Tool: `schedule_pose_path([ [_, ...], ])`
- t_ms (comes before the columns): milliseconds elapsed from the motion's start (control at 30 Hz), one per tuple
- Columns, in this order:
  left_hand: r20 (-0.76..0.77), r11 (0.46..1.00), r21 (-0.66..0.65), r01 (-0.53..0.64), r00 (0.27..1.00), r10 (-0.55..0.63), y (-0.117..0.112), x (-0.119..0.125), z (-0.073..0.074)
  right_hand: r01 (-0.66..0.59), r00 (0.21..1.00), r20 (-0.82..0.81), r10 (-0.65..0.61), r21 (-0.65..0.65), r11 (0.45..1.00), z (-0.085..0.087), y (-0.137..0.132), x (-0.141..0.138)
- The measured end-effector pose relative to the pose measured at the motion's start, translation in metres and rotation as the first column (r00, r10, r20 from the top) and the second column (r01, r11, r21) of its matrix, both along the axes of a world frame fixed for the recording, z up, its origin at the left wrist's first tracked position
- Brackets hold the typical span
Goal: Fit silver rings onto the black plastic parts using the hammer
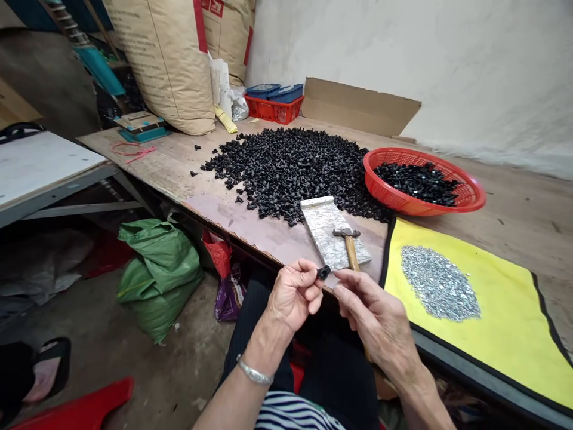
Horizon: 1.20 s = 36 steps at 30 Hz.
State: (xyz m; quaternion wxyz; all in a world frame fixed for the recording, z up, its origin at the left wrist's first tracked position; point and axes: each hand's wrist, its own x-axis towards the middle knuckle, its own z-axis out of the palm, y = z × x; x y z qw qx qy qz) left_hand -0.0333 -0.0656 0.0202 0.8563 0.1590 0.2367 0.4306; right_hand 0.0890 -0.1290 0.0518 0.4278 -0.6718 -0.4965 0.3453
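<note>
My left hand [295, 292] pinches a small black plastic part [323, 273] between thumb and fingertips. Close beside that part are the fingertips of my right hand [371, 310], bent inward; any tiny piece between them is too small to make out. A hammer [350, 248] with a wooden handle runs down behind my right hand, which appears to keep the handle in its grasp, though the palm is hidden. The hammer's head is over a worn metal plate [320, 221] at the table's front edge. Beyond it spreads a large heap of black plastic parts [295, 164].
A red basket [470, 194] of black parts stands right of the heap. On a yellow cloth [514, 316] lies a pile of small shiny metal pieces [439, 283]. Paper sacks [165, 60] and a red crate [275, 110] stand behind. A green sack [159, 275] sits on the floor.
</note>
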Motion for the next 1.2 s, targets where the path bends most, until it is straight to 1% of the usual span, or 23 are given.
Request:
schedule_pose_path([
  [100, 0.051, 0.998, -0.059, 0.005, 0.999, -0.002, -0.008, -0.001, -0.004, -0.011, 0.989, -0.149, 0.007, -0.022, 1.0, -0.005, 0.002, -0.005],
  [200, 0.063, 0.998, -0.062, 0.027, 0.998, -0.023, -0.01, -0.002, -0.007, -0.014, 0.969, -0.245, 0.003, -0.041, 0.999, -0.008, 0.001, -0.003],
  [333, 0.094, 0.996, -0.074, 0.058, 0.994, -0.051, -0.013, 0.001, -0.007, -0.018, 0.965, -0.263, 0.017, -0.003, 1.0, -0.007, 0.001, -0.001],
  [400, 0.11, 0.991, -0.099, 0.093, 0.991, -0.082, -0.016, 0.004, -0.007, -0.033, 0.965, -0.258, 0.036, 0.015, 0.999, -0.006, 0.002, 0.001],
  [467, 0.099, 0.983, -0.126, 0.136, 0.987, -0.124, -0.02, 0.006, -0.006, -0.061, 0.96, -0.274, 0.059, 0.002, 0.998, -0.006, 0.004, 0.004],
  [533, 0.028, 0.987, -0.107, 0.123, 0.992, -0.12, -0.024, 0.007, -0.005, -0.083, 0.949, -0.309, 0.067, -0.037, 0.996, -0.009, 0.004, 0.007],
  [600, -0.105, 0.999, -0.007, 0.032, 0.994, -0.032, -0.027, 0.007, -0.004, -0.097, 0.938, -0.341, 0.059, -0.093, 0.991, -0.013, 0.003, 0.009],
  [667, -0.229, 0.993, 0.113, -0.023, 0.972, 0.049, -0.029, 0.006, -0.004, -0.104, 0.929, -0.367, 0.044, -0.146, 0.984, -0.017, -0.001, 0.008],
  [700, -0.273, 0.988, 0.15, -0.02, 0.96, 0.061, -0.03, 0.006, -0.004, -0.108, 0.925, -0.379, 0.036, -0.17, 0.98, -0.018, -0.003, 0.007],
  [767, -0.319, 0.985, 0.172, 0.026, 0.947, 0.031, -0.031, 0.006, -0.005, -0.121, 0.922, -0.387, 0.031, -0.21, 0.97, -0.019, -0.008, 0.008],
  [800, -0.325, 0.985, 0.168, 0.044, 0.946, 0.013, -0.032, 0.006, -0.006, -0.129, 0.931, -0.363, 0.039, -0.229, 0.965, -0.018, -0.011, 0.01],
  [833, -0.324, 0.986, 0.16, 0.046, 0.946, 0.008, -0.032, 0.006, -0.007, -0.121, 0.951, -0.306, 0.042, -0.244, 0.962, -0.016, -0.013, 0.015],
  [867, -0.317, 0.988, 0.15, 0.039, 0.948, 0.01, -0.032, 0.007, -0.007, -0.071, 0.978, -0.207, 0.019, -0.248, 0.966, -0.013, -0.015, 0.023],
  [900, -0.306, 0.99, 0.137, 0.028, 0.952, 0.016, -0.032, 0.007, -0.007, 0.021, 0.998, -0.058, -0.036, -0.234, 0.972, -0.01, -0.016, 0.033],
  [933, -0.293, 0.993, 0.121, 0.01, 0.956, 0.026, -0.032, 0.008, -0.007, 0.149, 0.983, 0.132, -0.125, -0.194, 0.97, -0.007, -0.016, 0.047],
  [967, -0.283, 0.995, 0.103, -0.009, 0.958, 0.038, -0.032, 0.008, -0.007, 0.31, 0.904, 0.343, -0.256, -0.112, 0.944, -0.005, -0.016, 0.062],
  [1000, -0.274, 0.996, 0.085, -0.025, 0.961, 0.047, -0.032, 0.009, -0.007, 0.425, 0.761, 0.557, -0.332, -0.043, 0.904, -0.004, -0.015, 0.078],
  [1033, -0.267, 0.997, 0.07, -0.033, 0.962, 0.051, -0.031, 0.009, -0.007, 0.507, 0.583, 0.737, -0.341, -0.002, 0.862, -0.004, -0.014, 0.094],
  [1067, -0.26, 0.998, 0.056, -0.037, 0.964, 0.051, -0.031, 0.009, -0.006, 0.557, 0.45, 0.846, -0.286, -0.016, 0.83, -0.006, -0.012, 0.108],
  [1100, -0.254, 0.998, 0.046, -0.039, 0.966, 0.049, -0.031, 0.008, -0.006, 0.575, 0.381, 0.902, -0.204, -0.059, 0.816, -0.009, -0.01, 0.12],
  [1133, -0.247, 0.998, 0.038, -0.041, 0.968, 0.049, -0.03, 0.008, -0.007, 0.569, 0.354, 0.928, -0.118, -0.114, 0.814, -0.013, -0.008, 0.13],
  [1200, -0.234, 0.998, 0.031, -0.047, 0.971, 0.053, -0.03, 0.007, -0.007, 0.534, 0.369, 0.929, -0.008, -0.205, 0.82, -0.02, -0.005, 0.142],
])
